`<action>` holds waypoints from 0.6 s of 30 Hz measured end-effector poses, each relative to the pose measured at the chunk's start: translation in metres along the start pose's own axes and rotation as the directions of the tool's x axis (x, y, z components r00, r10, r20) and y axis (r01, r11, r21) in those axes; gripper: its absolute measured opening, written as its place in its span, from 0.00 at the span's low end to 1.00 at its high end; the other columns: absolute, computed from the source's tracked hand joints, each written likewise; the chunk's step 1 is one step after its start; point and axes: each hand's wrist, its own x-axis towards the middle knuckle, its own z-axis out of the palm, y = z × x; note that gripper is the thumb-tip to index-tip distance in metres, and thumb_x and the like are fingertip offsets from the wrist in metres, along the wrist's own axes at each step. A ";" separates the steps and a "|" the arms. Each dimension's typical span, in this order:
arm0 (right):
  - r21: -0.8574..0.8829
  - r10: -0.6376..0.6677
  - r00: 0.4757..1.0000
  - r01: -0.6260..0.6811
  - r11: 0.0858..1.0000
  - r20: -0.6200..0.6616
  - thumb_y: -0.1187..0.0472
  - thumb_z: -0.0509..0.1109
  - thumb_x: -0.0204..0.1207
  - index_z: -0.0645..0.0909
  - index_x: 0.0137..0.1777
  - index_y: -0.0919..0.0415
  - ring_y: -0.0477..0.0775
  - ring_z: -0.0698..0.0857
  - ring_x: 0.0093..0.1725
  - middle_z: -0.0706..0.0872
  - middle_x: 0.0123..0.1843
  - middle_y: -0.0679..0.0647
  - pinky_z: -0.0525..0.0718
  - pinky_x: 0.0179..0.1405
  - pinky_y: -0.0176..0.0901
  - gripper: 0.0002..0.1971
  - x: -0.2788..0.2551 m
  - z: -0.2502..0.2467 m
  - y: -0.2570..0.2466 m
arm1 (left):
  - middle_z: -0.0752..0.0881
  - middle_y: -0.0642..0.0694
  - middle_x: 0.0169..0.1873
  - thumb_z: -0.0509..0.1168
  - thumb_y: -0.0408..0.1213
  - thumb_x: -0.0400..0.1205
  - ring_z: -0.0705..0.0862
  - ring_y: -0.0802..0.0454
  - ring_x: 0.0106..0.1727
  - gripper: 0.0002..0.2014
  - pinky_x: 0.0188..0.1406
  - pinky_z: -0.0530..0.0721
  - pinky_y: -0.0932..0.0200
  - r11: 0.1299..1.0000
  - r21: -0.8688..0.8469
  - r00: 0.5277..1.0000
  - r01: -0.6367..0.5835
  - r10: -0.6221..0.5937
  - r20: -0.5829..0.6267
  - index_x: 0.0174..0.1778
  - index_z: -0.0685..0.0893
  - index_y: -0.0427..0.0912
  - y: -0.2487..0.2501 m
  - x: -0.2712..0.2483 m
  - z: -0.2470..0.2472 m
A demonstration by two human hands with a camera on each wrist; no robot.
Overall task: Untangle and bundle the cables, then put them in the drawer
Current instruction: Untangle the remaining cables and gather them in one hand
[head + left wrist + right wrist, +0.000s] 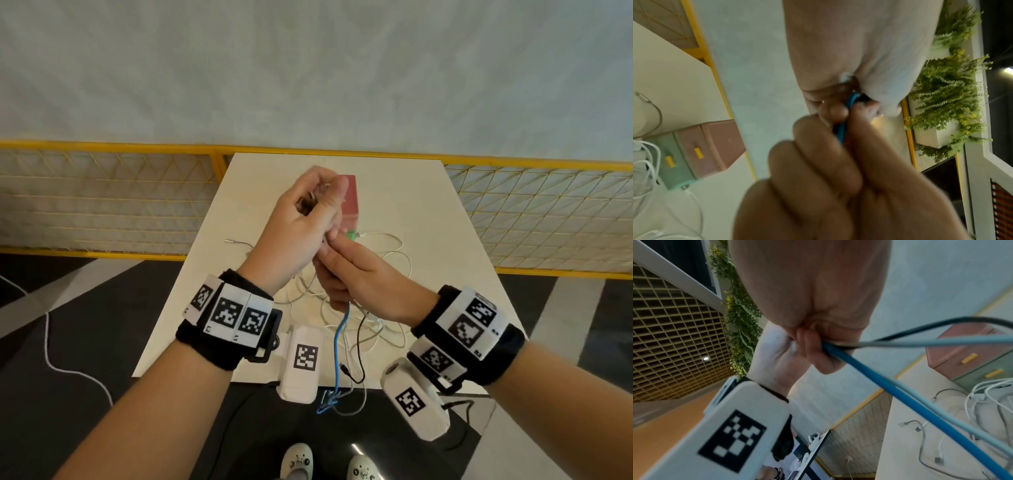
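Observation:
Both hands are raised above the white table [428,219], close together. My left hand [308,209] is curled around a small coil of cable ends near its thumb. Just below it, my right hand [346,274] grips a bunch of cables: a blue cable [339,346], a black cable [359,346] and a pale one hang down past the table's front edge. The right wrist view shows the blue cable [890,386] leaving the curled fingers [818,353]. In the left wrist view the blue cable [844,123] is pinched between fingers of both hands. A pink and green drawer box [349,202] stands behind the hands.
Loose white cables [383,267] lie tangled on the table in front of the drawer box [701,152], some with plugs at their ends. A yellow mesh fence [102,198] runs behind the table. Dark floor and my shoes [298,459] are below the table's front edge.

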 end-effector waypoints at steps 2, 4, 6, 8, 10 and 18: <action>0.061 -0.007 1.000 0.007 0.998 -0.001 0.61 0.47 0.88 0.64 0.40 0.60 0.51 0.61 0.26 0.63 0.28 0.52 0.64 0.24 0.41 0.13 0.001 0.002 0.000 | 0.71 0.44 0.25 0.54 0.43 0.90 0.73 0.50 0.31 0.16 0.38 0.82 0.52 1.000 -0.002 1.000 0.029 -0.028 0.007 0.40 0.72 0.37 -0.001 0.000 0.004; 0.100 -0.010 1.000 0.011 0.995 -0.012 0.60 0.46 0.88 0.64 0.39 0.58 0.49 0.58 0.25 0.62 0.27 0.50 0.57 0.24 0.42 0.15 0.003 0.000 0.001 | 0.73 0.40 0.29 0.51 0.40 0.91 0.75 0.54 0.30 0.15 0.33 0.77 0.68 1.000 -0.028 1.000 0.010 -0.010 0.006 0.42 0.73 0.35 0.000 0.001 0.003; 0.077 -0.010 1.000 0.011 0.997 -0.012 0.59 0.46 0.88 0.66 0.39 0.56 0.45 0.58 0.24 0.62 0.26 0.47 0.56 0.22 0.36 0.16 0.004 -0.003 0.003 | 0.74 0.38 0.31 0.50 0.40 0.91 0.75 0.48 0.30 0.15 0.28 0.75 0.67 0.995 -0.100 1.000 -0.024 0.026 0.014 0.45 0.74 0.35 -0.001 0.003 -0.001; 0.052 -0.016 1.000 0.015 0.999 0.003 0.58 0.46 0.88 0.67 0.40 0.56 0.45 0.58 0.24 0.63 0.27 0.47 0.57 0.22 0.36 0.15 0.004 -0.005 0.004 | 0.74 0.37 0.31 0.48 0.42 0.90 0.74 0.44 0.32 0.19 0.31 0.76 0.59 0.994 -0.092 0.998 -0.054 0.058 0.036 0.39 0.74 0.35 -0.002 0.005 -0.004; 0.053 -0.024 1.000 0.023 0.998 0.009 0.59 0.46 0.88 0.68 0.42 0.58 0.46 0.58 0.24 0.62 0.28 0.49 0.56 0.22 0.37 0.14 0.003 -0.006 0.004 | 0.75 0.40 0.32 0.46 0.42 0.90 0.75 0.44 0.34 0.19 0.35 0.76 0.58 0.997 -0.048 0.996 -0.054 0.057 0.066 0.36 0.71 0.39 -0.003 0.006 -0.003; 0.094 -0.083 0.996 0.085 0.992 -0.032 0.65 0.48 0.88 0.67 0.44 0.67 0.46 0.61 0.25 0.65 0.27 0.48 0.57 0.24 0.41 0.12 0.006 -0.008 -0.006 | 0.91 0.42 0.53 0.58 0.51 0.86 0.89 0.48 0.56 0.20 0.53 0.85 0.56 0.989 -0.011 0.972 0.147 -0.142 0.189 0.60 0.84 0.39 -0.011 -0.002 -0.002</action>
